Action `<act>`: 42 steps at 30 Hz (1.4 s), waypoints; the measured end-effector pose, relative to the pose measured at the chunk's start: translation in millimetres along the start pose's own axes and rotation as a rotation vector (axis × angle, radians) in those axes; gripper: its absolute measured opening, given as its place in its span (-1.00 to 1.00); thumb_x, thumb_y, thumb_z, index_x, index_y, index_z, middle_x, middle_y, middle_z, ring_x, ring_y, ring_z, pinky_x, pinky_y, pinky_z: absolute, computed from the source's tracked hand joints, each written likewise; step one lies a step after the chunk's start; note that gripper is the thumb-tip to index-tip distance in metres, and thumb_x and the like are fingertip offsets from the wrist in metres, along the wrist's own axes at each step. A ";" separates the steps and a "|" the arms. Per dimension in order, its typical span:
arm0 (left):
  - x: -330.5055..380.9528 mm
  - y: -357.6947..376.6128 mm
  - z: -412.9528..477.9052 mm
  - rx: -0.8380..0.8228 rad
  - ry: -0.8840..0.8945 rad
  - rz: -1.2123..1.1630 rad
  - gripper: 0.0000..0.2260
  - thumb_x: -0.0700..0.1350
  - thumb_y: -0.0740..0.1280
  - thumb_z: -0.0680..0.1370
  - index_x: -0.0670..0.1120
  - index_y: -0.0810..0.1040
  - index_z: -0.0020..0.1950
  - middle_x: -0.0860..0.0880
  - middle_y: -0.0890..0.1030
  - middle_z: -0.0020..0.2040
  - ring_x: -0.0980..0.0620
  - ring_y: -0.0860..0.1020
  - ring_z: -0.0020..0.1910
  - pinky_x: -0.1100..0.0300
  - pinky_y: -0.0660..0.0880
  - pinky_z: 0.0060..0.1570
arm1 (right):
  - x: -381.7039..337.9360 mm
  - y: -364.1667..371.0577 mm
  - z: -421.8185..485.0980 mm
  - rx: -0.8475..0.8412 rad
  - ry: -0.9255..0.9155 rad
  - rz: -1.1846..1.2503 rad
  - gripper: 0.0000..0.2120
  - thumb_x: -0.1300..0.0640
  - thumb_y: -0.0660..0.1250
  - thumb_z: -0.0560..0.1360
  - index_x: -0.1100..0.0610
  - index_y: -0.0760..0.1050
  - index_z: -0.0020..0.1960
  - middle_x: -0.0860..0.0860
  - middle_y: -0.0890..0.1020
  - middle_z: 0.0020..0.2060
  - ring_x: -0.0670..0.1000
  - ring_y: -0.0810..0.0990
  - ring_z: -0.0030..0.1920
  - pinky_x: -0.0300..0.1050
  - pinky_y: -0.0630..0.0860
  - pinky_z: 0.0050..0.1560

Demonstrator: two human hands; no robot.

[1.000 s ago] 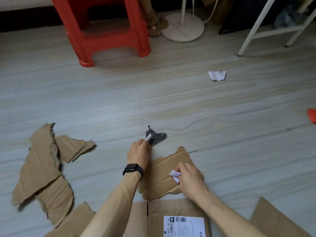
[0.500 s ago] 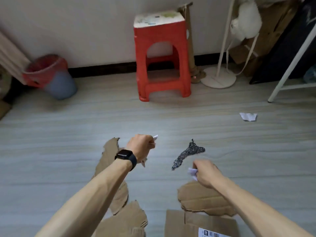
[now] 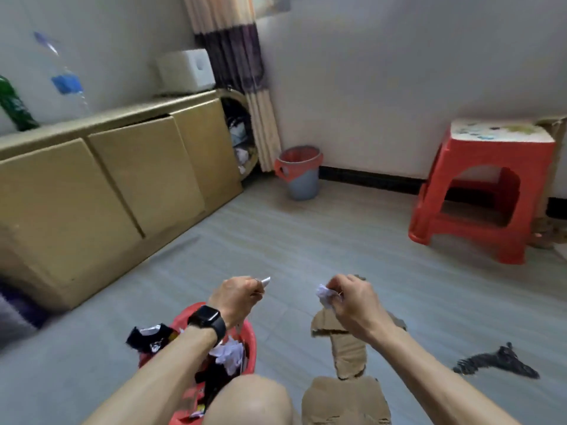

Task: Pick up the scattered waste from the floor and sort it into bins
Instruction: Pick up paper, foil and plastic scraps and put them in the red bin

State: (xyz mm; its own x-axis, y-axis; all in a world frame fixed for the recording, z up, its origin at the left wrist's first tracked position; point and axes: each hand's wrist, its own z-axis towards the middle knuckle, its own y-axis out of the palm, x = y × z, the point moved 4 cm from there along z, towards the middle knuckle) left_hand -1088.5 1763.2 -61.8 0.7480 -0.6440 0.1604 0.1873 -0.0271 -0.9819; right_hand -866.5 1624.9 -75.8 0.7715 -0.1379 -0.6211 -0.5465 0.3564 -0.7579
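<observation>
Head view. Left grip (image 3: 236,299), fingers curled, pinches a small white scrap (image 3: 265,281); right grip (image 3: 352,305) pinches a crumpled white paper (image 3: 324,294). Both grips are held above the floor (image 3: 306,240), apart from each other. Below the left grip and its forearm stands a red bin (image 3: 251,348) containing crumpled paper and dark wrappers. Below the right grip lie torn cardboard pieces (image 3: 349,351). A black glittery scrap (image 3: 497,361) lies on the floor right of the right grip. Well ahead of both grips, by the wall, stands a grey bin (image 3: 299,179) with a red liner.
</observation>
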 end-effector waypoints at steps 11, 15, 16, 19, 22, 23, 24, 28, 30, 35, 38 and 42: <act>-126.9 16.1 -80.3 -0.111 -0.311 0.052 -0.85 0.05 0.28 0.53 0.09 0.58 0.04 0.11 0.62 0.07 0.02 0.60 0.08 0.16 0.47 -0.09 | -92.5 126.1 11.7 -0.271 -0.061 0.045 -0.86 -0.02 0.25 0.57 0.00 0.46 -0.13 -0.03 0.60 -0.09 0.08 0.57 -0.08 0.01 0.52 -0.07; -159.1 41.5 -94.4 -0.251 -0.384 -0.027 -0.74 0.26 0.27 0.48 0.13 0.57 -0.02 0.14 0.61 0.06 0.06 0.58 0.11 0.11 0.52 0.01 | -108.4 173.2 17.2 -0.383 0.014 0.089 -0.78 -0.08 0.32 0.54 0.06 0.60 0.00 0.03 0.67 -0.07 0.09 0.61 -0.05 -0.07 0.52 -0.06; -163.6 45.9 -97.4 -0.273 -0.387 -0.060 -0.75 0.26 0.27 0.47 0.17 0.58 0.01 0.19 0.58 0.11 0.10 0.55 0.18 0.12 0.51 0.08 | -112.5 182.5 17.6 -0.424 0.027 0.129 -0.78 -0.07 0.37 0.53 0.06 0.61 0.03 0.01 0.69 -0.05 0.06 0.64 -0.03 -0.10 0.54 -0.01; -169.6 44.5 -99.5 -0.275 -0.383 -0.119 -0.72 0.14 0.30 0.48 0.19 0.60 0.17 0.28 0.45 0.27 0.21 0.41 0.36 0.19 0.41 0.26 | -123.3 200.2 15.6 -0.563 0.061 0.260 -0.57 0.02 0.45 0.51 0.07 0.52 0.35 -0.02 0.64 0.24 -0.08 0.62 0.18 -0.22 0.50 0.22; -160.9 34.1 -85.9 -0.207 -0.355 -0.157 -0.73 0.08 0.28 0.48 0.15 0.64 0.13 0.16 0.56 0.26 0.14 0.50 0.28 0.18 0.43 0.28 | -123.3 190.1 15.0 -0.556 0.032 0.169 -0.55 -0.04 0.38 0.55 0.06 0.49 0.40 -0.02 0.59 0.32 -0.04 0.57 0.29 -0.19 0.46 0.29; -156.1 31.3 -78.7 -0.189 -0.344 -0.166 -0.74 0.06 0.28 0.47 0.13 0.65 0.11 0.12 0.60 0.22 0.11 0.53 0.25 0.18 0.43 0.28 | -121.5 182.6 16.5 -0.539 0.020 0.136 -0.58 -0.05 0.34 0.57 0.05 0.51 0.38 -0.03 0.59 0.31 -0.02 0.55 0.30 -0.18 0.45 0.28; -142.4 26.4 -68.5 -0.177 -0.318 -0.184 -0.73 0.06 0.27 0.46 0.13 0.66 0.10 0.10 0.62 0.18 0.09 0.55 0.23 0.18 0.44 0.27 | -115.8 168.7 16.6 -0.515 0.016 0.101 -0.61 -0.06 0.31 0.58 0.03 0.51 0.37 -0.03 0.59 0.32 -0.01 0.54 0.31 -0.15 0.45 0.29; -77.1 9.0 -27.7 -0.166 -0.169 -0.207 -0.74 0.07 0.26 0.49 0.16 0.61 0.15 0.08 0.59 0.16 0.05 0.54 0.22 0.13 0.46 0.23 | -87.9 111.1 16.3 -0.391 0.005 -0.024 -0.63 -0.06 0.27 0.59 -0.03 0.49 0.37 -0.04 0.56 0.33 0.00 0.49 0.33 -0.09 0.42 0.33; -28.8 -1.2 -5.5 -0.166 -0.050 -0.200 -0.74 0.06 0.27 0.54 0.17 0.57 0.21 0.10 0.56 0.22 0.06 0.52 0.25 0.14 0.45 0.22 | -64.3 71.5 8.2 -0.321 0.046 -0.056 -0.63 -0.06 0.27 0.57 -0.03 0.49 0.36 -0.05 0.56 0.31 -0.01 0.49 0.33 -0.08 0.41 0.34; 113.3 -11.0 39.6 -0.214 0.265 -0.154 -0.71 0.06 0.26 0.59 0.19 0.49 0.32 0.08 0.53 0.26 0.02 0.51 0.25 0.11 0.48 0.19 | 13.4 -39.4 -43.6 -0.197 0.215 -0.173 -0.63 -0.05 0.29 0.58 0.00 0.48 0.36 0.01 0.55 0.30 0.04 0.48 0.34 -0.02 0.41 0.34; 211.3 -6.9 47.2 -0.257 0.429 -0.149 -0.69 0.06 0.27 0.59 0.19 0.46 0.34 0.08 0.51 0.29 0.02 0.49 0.27 0.08 0.47 0.21 | 69.7 -110.5 -97.8 -0.114 0.367 -0.247 -0.61 -0.06 0.27 0.58 -0.01 0.46 0.37 0.00 0.53 0.33 0.03 0.46 0.36 -0.03 0.40 0.36; 331.2 5.1 35.1 -0.310 0.623 -0.114 -0.68 0.07 0.26 0.60 0.18 0.44 0.36 0.07 0.47 0.33 0.01 0.45 0.31 0.07 0.48 0.21 | 126.7 -193.4 -176.9 0.018 0.609 -0.252 -0.57 -0.04 0.28 0.56 0.01 0.41 0.40 0.04 0.50 0.33 0.07 0.45 0.36 -0.01 0.40 0.36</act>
State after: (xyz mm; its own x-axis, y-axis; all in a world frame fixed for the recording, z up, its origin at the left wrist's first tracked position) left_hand -817.5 1576.5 -10.1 0.2129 -0.9398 0.2673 -0.0165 -0.2770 -0.9607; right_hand -720.7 1375.1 -43.2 0.5499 -0.7152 -0.4314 -0.3639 0.2598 -0.8945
